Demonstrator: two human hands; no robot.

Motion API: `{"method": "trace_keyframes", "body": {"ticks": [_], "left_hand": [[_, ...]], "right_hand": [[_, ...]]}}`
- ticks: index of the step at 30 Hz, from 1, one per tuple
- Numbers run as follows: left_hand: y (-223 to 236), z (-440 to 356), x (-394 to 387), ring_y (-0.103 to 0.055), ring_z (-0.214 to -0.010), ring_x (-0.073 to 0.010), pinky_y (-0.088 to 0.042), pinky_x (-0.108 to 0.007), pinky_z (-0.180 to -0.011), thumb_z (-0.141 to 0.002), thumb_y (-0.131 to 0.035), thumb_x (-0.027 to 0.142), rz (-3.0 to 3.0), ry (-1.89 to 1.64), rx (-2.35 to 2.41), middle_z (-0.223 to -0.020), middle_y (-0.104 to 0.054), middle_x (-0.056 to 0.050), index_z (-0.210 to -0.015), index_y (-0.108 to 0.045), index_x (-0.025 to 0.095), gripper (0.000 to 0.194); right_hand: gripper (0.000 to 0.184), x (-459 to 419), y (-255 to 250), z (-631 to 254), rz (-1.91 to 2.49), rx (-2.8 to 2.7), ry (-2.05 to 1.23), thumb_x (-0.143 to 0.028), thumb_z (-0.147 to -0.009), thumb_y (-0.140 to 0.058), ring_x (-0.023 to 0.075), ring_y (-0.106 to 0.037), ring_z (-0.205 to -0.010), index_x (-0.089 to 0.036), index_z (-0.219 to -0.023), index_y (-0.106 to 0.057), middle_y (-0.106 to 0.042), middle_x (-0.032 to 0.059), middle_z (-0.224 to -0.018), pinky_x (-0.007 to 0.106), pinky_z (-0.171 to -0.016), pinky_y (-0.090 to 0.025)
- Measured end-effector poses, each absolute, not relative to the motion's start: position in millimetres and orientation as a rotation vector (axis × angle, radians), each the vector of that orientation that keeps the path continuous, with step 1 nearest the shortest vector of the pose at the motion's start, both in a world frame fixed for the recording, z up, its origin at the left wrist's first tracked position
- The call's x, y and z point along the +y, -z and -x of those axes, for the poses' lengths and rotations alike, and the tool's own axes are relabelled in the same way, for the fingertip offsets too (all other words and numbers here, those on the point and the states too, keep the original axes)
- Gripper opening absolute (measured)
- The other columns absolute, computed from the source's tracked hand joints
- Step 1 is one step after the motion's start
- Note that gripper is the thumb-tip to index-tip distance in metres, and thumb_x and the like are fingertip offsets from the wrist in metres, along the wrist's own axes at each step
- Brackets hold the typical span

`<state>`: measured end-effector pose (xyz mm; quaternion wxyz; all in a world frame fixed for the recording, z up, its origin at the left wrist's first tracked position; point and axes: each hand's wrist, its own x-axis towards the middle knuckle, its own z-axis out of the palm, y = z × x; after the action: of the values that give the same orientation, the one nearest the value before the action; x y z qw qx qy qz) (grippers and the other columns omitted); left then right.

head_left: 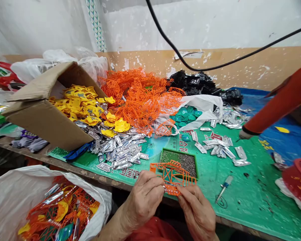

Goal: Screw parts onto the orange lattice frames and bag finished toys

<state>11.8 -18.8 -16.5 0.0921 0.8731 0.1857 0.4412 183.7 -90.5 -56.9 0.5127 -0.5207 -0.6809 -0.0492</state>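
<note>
In front of my body, at the table's front edge, both hands hold an orange plastic lattice part (177,174). My left hand (144,197) is closed, its thumb and fingers pinching the part's left end; a small bright spot at the fingertips is too small to name. My right hand (199,211) grips the lower right end between thumb and fingers. Just behind the part sits a green tray (196,167) with small grey screws, partly covered by the orange lattice.
A tilted cardboard box (37,124) spills yellow parts (82,103). Behind are orange lattice parts (140,97) and black parts (190,82). Silver pieces (125,150) lie in front. A red power screwdriver (278,100) is at right; a white bag (5,197) stands lower left.
</note>
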Motion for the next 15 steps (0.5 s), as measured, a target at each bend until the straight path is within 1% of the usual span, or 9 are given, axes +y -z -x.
{"method": "trace_keyframes", "body": {"ticks": [5,8,9,11,13,15], "left_hand": [[18,-12,-18,-0.051,-0.075,-0.0163,-0.050,-0.029,-0.069,-0.084,-0.050,-0.001,-2.594,-1.213,0.464,-0.082,-0.067,-0.008,-0.088,-0.056,0.015,0.018],[15,-10,-18,-0.051,-0.072,-0.0161,-0.049,-0.030,-0.067,-0.085,-0.049,-0.001,-2.601,-1.153,0.430,-0.080,-0.066,-0.007,-0.088,-0.056,0.014,0.017],[13,-9,-18,-0.052,-0.072,-0.0160,-0.049,-0.031,-0.068,-0.085,-0.048,-0.001,-2.608,-1.119,0.418,-0.080,-0.066,-0.007,-0.091,-0.056,0.014,0.017],[10,-8,-19,-0.054,-0.073,-0.0166,-0.050,-0.033,-0.072,-0.086,-0.046,-0.001,-2.627,-1.050,0.404,-0.083,-0.067,-0.008,-0.102,-0.054,0.012,0.022],[8,-6,-21,-0.056,-0.076,-0.0179,-0.051,-0.036,-0.076,-0.086,-0.045,-0.002,-2.641,-1.006,0.420,-0.086,-0.067,-0.009,-0.117,-0.049,0.008,0.033],[6,-6,-24,-0.056,-0.077,-0.0194,-0.052,-0.037,-0.077,-0.086,-0.044,-0.001,-2.652,-0.991,0.448,-0.087,-0.066,-0.010,-0.127,-0.042,0.006,0.042]], "right_hand": [[0.016,-87,48,-180,1.245,-1.617,0.129,-0.011,-0.087,-0.057,0.0129,-0.063,-0.063,-0.018,-0.099,-0.064,-0.064,0.0035,-0.073,0.022,-0.056,-0.054],[0.011,-85,43,-177,1.253,-1.581,0.094,-0.013,-0.086,-0.059,0.0129,-0.062,-0.062,-0.018,-0.095,-0.063,-0.064,0.0025,-0.071,0.022,-0.053,-0.053],[0.010,-85,43,-176,1.252,-1.567,0.077,-0.013,-0.085,-0.060,0.0126,-0.061,-0.060,-0.019,-0.093,-0.063,-0.063,0.0021,-0.070,0.022,-0.052,-0.053],[0.009,-85,42,-175,1.244,-1.539,0.052,-0.013,-0.083,-0.062,0.0122,-0.060,-0.059,-0.018,-0.091,-0.062,-0.062,0.0018,-0.069,0.022,-0.050,-0.052],[0.009,-86,43,-174,1.231,-1.518,0.034,-0.013,-0.082,-0.064,0.0121,-0.059,-0.059,-0.018,-0.090,-0.063,-0.062,0.0021,-0.069,0.022,-0.050,-0.052],[0.007,-88,43,-173,1.241,-1.500,-0.002,-0.013,-0.082,-0.064,0.0119,-0.059,-0.058,-0.018,-0.088,-0.064,-0.062,0.0021,-0.069,0.022,-0.049,-0.051]]}}
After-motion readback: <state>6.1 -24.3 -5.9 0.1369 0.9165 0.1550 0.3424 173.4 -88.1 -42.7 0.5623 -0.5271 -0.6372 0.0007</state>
